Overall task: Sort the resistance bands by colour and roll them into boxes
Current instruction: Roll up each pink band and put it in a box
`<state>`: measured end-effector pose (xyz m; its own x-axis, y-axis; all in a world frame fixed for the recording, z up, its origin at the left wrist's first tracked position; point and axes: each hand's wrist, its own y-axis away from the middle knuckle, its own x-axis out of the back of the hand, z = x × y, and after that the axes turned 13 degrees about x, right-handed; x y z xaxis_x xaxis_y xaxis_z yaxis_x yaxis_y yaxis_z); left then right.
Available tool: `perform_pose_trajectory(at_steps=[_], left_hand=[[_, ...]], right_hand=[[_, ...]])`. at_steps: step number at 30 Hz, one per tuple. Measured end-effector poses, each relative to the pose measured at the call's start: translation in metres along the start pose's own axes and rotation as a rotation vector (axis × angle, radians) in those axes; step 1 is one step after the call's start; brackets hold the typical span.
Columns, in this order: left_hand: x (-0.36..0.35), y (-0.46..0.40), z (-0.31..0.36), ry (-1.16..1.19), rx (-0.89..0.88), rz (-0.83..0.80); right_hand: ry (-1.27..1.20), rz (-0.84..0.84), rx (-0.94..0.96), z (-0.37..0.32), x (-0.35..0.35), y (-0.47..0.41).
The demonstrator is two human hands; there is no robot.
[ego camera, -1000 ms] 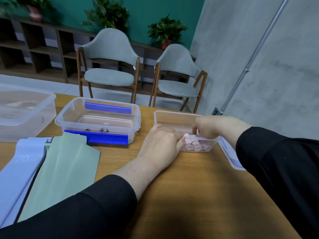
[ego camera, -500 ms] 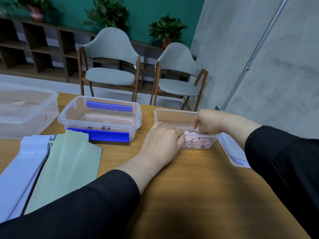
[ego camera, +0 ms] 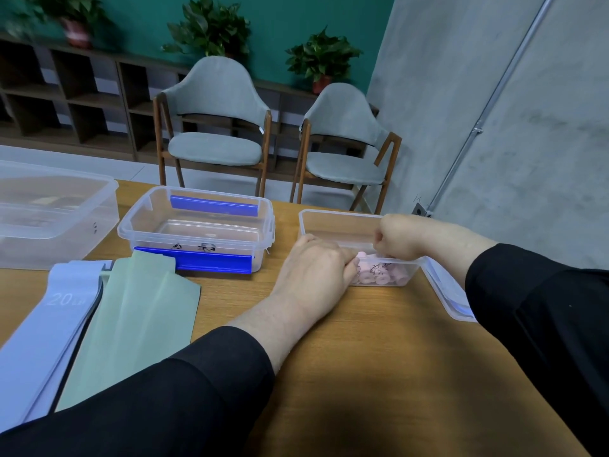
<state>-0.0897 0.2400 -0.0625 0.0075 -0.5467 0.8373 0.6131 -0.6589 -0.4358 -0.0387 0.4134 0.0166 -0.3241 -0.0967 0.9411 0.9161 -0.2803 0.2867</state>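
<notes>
Near left on the worktop (ego camera: 379, 357), pale blue band (ego camera: 49, 324) and green band (ego camera: 131, 324) lie flat, unrolled. Midway, left hand (ego camera: 316, 272) curls against the small clear box (ego camera: 333, 222); right hand (ego camera: 400, 239), fingers curled, reaches inside; what either grips cannot be told. Pink rolls (ego camera: 379, 275) already fill it. Farther left, blue-latched box (ego camera: 197, 222) and large box (ego camera: 49, 209) hold no rolls visible.

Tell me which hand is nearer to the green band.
Left. The left hand is at the pink rolls' box, across bare table from the green band; the right hand is over that box, farther away.
</notes>
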Motion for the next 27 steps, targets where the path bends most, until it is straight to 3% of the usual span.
perform_pose_trajectory(at_steps=[4,14,27], left_hand=[[-0.001,0.0,0.0,-0.034,0.01,-0.001],[-0.004,0.001,0.001,-0.003,0.022,0.041],[-0.003,0.002,0.002,0.013,-0.003,0.08]], right_hand=[[0.019,0.036,-0.038,-0.002,0.0,0.002],[0.19,-0.135,-0.067,-0.014,0.004,0.001],[0.107,-0.206,-0.092,-0.007,0.005,-0.011]])
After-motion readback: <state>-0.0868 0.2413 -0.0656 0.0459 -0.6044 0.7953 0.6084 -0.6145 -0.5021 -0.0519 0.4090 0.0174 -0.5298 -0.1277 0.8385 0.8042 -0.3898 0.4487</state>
